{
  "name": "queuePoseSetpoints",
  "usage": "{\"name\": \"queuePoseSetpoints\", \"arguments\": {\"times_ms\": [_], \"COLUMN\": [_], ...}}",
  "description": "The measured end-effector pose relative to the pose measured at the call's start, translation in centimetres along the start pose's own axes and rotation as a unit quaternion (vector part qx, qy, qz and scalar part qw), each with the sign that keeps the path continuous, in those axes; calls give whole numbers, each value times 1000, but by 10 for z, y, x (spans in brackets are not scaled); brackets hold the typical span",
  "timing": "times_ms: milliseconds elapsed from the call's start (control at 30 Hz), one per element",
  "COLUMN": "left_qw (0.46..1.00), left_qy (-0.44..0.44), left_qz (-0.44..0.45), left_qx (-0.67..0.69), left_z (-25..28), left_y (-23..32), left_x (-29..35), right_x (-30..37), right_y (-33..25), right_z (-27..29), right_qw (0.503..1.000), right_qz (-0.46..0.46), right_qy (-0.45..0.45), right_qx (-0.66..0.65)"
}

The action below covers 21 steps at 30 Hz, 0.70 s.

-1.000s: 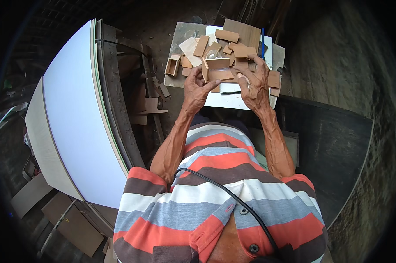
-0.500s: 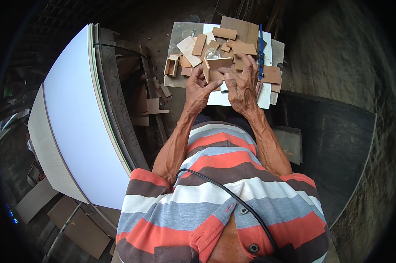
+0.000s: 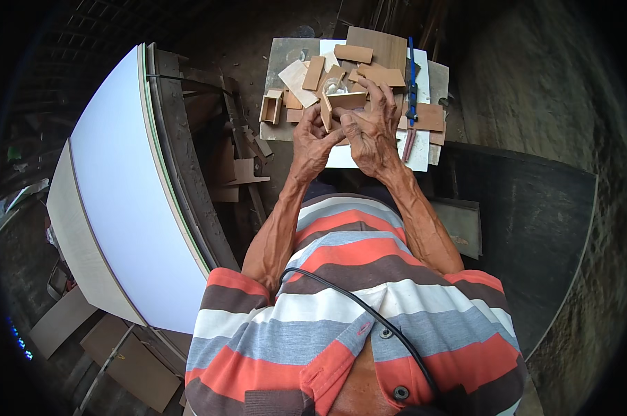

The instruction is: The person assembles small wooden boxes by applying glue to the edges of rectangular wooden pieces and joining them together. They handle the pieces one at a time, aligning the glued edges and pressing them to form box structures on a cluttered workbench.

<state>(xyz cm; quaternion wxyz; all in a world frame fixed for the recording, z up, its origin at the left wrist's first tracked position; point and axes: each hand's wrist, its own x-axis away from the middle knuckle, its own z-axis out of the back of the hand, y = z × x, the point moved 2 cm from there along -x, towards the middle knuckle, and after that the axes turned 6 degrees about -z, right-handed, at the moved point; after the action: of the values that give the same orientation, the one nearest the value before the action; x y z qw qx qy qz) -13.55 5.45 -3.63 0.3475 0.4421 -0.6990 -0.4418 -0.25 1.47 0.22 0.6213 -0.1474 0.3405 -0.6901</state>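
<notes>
Over the low work table, two small brown wood panels (image 3: 346, 100) meet at an upright corner. My left hand (image 3: 311, 142) is closed on the left panel, its thumb pointing inward and its other fingers curled by the panel's outer side. My right hand (image 3: 374, 135) grips the other panel from the right, with some fingers stretched along it. Its thumb and forefinger reach in toward the corner; whether they pinch something small there is hidden. Just beyond the panels is a clear dish (image 3: 336, 87) with something whitish in it.
Several loose wood pieces (image 3: 354, 53) lie about the white board (image 3: 418, 158) on the table. A small open wooden box (image 3: 271, 107) stands at the left. A blue bar tool (image 3: 411, 90) lies at the right. Large sheets (image 3: 126, 187) lean on my left, a dark panel (image 3: 518, 215) on my right.
My right hand has shifted left, its thumb and forefinger now deeper toward the corner of the panels. My left hand stays on the panel.
</notes>
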Motion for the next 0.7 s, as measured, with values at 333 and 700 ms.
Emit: {"name": "queuePoseSetpoints", "arguments": {"times_ms": [333, 700], "left_qw": [1000, 1000], "left_qy": [4, 2], "left_qz": [0, -4], "left_qx": [4, -3], "left_z": [-2, -2], "left_y": [-2, 1], "left_x": [-2, -3], "right_x": [4, 7], "right_y": [20, 38], "right_z": [13, 34], "right_qw": [998, 998], "right_qz": [-42, -29], "right_qy": [26, 39], "right_qx": [31, -26]}}
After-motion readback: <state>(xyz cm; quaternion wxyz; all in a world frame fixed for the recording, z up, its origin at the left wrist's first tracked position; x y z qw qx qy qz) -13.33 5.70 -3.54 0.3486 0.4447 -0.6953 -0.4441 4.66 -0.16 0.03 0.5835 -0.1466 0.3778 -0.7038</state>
